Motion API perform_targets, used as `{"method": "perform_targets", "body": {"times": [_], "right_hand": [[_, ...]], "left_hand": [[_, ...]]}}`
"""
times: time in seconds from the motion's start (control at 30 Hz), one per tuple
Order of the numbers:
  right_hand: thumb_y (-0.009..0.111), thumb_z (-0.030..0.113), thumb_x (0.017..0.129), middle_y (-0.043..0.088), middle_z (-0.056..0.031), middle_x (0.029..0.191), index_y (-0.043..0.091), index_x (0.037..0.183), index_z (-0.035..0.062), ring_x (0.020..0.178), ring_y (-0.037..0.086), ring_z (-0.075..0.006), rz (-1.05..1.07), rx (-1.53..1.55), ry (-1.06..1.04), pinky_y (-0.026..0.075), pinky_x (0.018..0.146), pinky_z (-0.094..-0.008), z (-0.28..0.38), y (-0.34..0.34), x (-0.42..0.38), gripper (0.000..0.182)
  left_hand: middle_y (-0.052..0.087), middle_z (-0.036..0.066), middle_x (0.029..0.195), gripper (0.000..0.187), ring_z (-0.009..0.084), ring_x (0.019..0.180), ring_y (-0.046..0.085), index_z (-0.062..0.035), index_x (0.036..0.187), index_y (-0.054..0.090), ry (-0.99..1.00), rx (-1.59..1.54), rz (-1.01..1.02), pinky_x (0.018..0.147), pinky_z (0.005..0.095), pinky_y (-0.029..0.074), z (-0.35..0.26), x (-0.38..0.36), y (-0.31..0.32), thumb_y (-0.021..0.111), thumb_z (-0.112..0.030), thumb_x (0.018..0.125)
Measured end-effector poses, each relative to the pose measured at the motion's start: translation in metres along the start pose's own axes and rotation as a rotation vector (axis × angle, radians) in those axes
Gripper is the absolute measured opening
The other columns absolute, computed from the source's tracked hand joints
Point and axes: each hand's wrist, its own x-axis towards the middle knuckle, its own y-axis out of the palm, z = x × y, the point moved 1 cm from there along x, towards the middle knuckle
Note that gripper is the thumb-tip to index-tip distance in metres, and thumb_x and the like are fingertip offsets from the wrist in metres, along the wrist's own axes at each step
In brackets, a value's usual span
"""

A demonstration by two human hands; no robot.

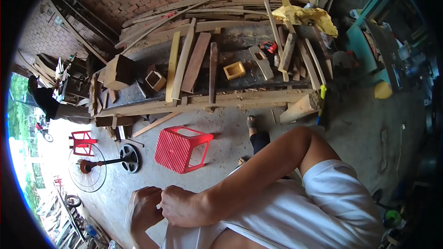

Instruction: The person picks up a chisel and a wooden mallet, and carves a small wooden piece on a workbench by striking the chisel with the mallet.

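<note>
My left hand (144,208) and my right hand (183,206) are close together in front of my body, knuckles nearly touching. Both have curled, closed fingers. Cloth of the white shirt (295,212) I wear rises to my right hand, which grips it, and skin shows below the lifted cloth. A tiny white bit shows between the two hands; what my left fingers hold is hidden. My right arm crosses the view with its elbow bent. Beyond the hands stands a red plastic stool (177,150) on the concrete floor.
A long workbench (240,99) carries wooden strips, a wooden block (118,71), hollowed wooden pieces (234,70) and a red-black tool (268,46). A fan (90,167) and second red stool (83,142) are left. A person (45,99) stands at far left. A log (300,108) is near the bench.
</note>
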Motion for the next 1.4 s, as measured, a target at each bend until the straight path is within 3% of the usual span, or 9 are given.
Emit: {"method": "perform_targets", "body": {"times": [0.13,0.43,0.57,0.63,0.7,0.83,0.9,1.07,1.4], "right_hand": [[0.063,0.014,0.084,0.069,-0.0114,0.088,0.074,0.082,0.0084,0.078,0.072,-0.0239,-0.581,0.132,0.090,0.053,0.057,-0.0370,-0.037,0.018,-0.044,0.012],[0.062,0.019,0.088,0.068,-0.0107,0.088,0.075,0.088,0.0077,0.071,0.071,-0.0246,-0.238,0.453,-0.087,0.055,0.058,-0.0412,-0.139,-0.009,-0.097,0.018],[0.056,0.030,0.102,0.064,-0.0115,0.084,0.072,0.118,0.0073,0.076,0.066,-0.0276,-0.608,1.457,-0.211,0.051,0.074,-0.0392,-0.194,0.067,-0.131,0.032],[0.059,0.029,0.100,0.067,-0.0133,0.092,0.069,0.124,0.0093,0.086,0.067,-0.0274,-0.563,1.856,0.267,0.052,0.079,-0.0376,-0.213,0.105,-0.161,0.032],[0.064,0.029,0.097,0.070,-0.0141,0.096,0.069,0.124,0.0100,0.087,0.069,-0.0267,-0.639,1.021,0.670,0.052,0.080,-0.0359,-0.225,0.174,-0.180,0.033],[0.067,0.028,0.093,0.071,-0.0163,0.103,0.069,0.121,0.0092,0.096,0.070,-0.0327,-0.088,1.209,1.067,0.054,0.084,-0.0409,-0.225,0.258,-0.228,0.033],[0.066,0.027,0.093,0.069,-0.0156,0.109,0.069,0.120,0.0119,0.101,0.069,-0.0341,-0.046,1.161,1.153,0.055,0.085,-0.0434,-0.220,0.269,-0.231,0.031],[0.065,0.025,0.091,0.067,-0.0153,0.114,0.067,0.121,0.0143,0.107,0.066,-0.0378,0.088,0.734,1.267,0.053,0.089,-0.0484,-0.239,0.282,-0.196,0.032],[0.061,0.029,0.094,0.061,-0.0227,0.127,0.058,0.136,0.0144,0.116,0.060,-0.0416,-0.168,0.917,1.463,0.049,0.096,-0.0508,-0.294,0.330,-0.045,0.044]], "left_hand": [[0.068,0.007,0.072,0.024,0.0257,0.064,0.067,-0.0071,0.088,0.071,-0.114,-0.069,-0.128,0.064,0.0368,0.054,-0.002,0.019,-0.012,0.076,-0.004,0.065],[0.066,0.010,0.072,0.027,0.0266,0.066,0.067,-0.0060,0.094,0.073,-0.094,-0.209,-0.221,0.063,0.0377,0.053,0.021,0.094,-0.041,0.074,0.003,0.069],[0.072,0.008,0.084,0.026,0.0163,0.074,0.068,-0.0049,0.103,0.075,-0.404,-0.322,-0.399,0.071,0.0303,0.055,0.061,0.115,-0.048,0.070,0.006,0.079],[0.072,0.007,0.085,0.022,0.0161,0.075,0.069,-0.0044,0.108,0.073,-0.460,-0.421,-0.410,0.072,0.0287,0.055,0.093,0.118,-0.007,0.067,0.002,0.088],[0.074,0.006,0.094,0.023,0.0146,0.077,0.069,-0.0040,0.116,0.070,-0.713,-0.659,-0.258,0.070,0.0289,0.056,0.121,0.122,0.057,0.065,-0.002,0.093],[0.071,0.011,0.116,0.028,0.0227,0.092,0.070,-0.0043,0.120,0.068,-0.696,-0.879,0.021,0.083,0.0350,0.055,0.127,0.143,0.208,0.064,-0.017,0.096],[0.067,0.014,0.122,0.033,0.0298,0.106,0.067,-0.0032,0.122,0.066,-0.098,-0.221,-0.285,0.092,0.0384,0.052,0.153,0.122,0.310,0.060,-0.022,0.096],[0.065,0.016,0.127,0.034,0.0348,0.122,0.058,-0.0125,0.126,0.066,-0.515,-0.573,0.193,0.102,0.0450,0.048,0.240,0.172,0.198,0.059,-0.019,0.094],[0.053,0.013,0.135,0.057,0.0347,0.114,0.058,-0.0142,0.132,0.060,-0.337,-0.014,-0.300,0.095,0.0438,0.053,0.523,0.241,0.108,0.052,0.011,0.082]]}}
